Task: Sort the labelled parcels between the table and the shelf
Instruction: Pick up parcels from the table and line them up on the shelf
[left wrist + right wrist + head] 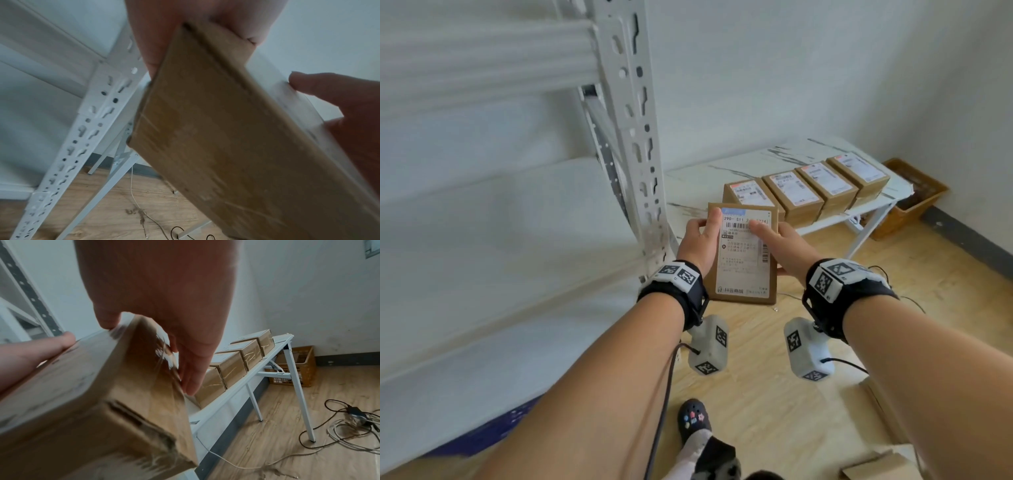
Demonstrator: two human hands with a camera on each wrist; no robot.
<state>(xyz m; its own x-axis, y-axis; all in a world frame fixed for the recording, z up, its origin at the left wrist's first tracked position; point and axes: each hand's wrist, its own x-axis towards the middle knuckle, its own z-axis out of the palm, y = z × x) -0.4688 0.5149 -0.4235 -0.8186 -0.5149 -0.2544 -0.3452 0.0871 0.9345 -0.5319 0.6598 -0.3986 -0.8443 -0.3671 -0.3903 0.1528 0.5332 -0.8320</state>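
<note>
I hold one brown cardboard parcel with a white printed label up in front of me, label facing me. My left hand grips its left edge, thumb on the top face. My right hand grips its right edge, thumb lying across the barcode. The left wrist view shows the parcel's plain underside, and the right wrist view shows its taped side. Beyond it, several labelled parcels stand side by side in a row on the white marble-patterned table. The white shelf is on my left.
The shelf's perforated metal upright stands just left of the parcel. A brown basket sits on the floor past the table's far end. Cables lie on the wooden floor. Flat cardboard pieces lie at the bottom right.
</note>
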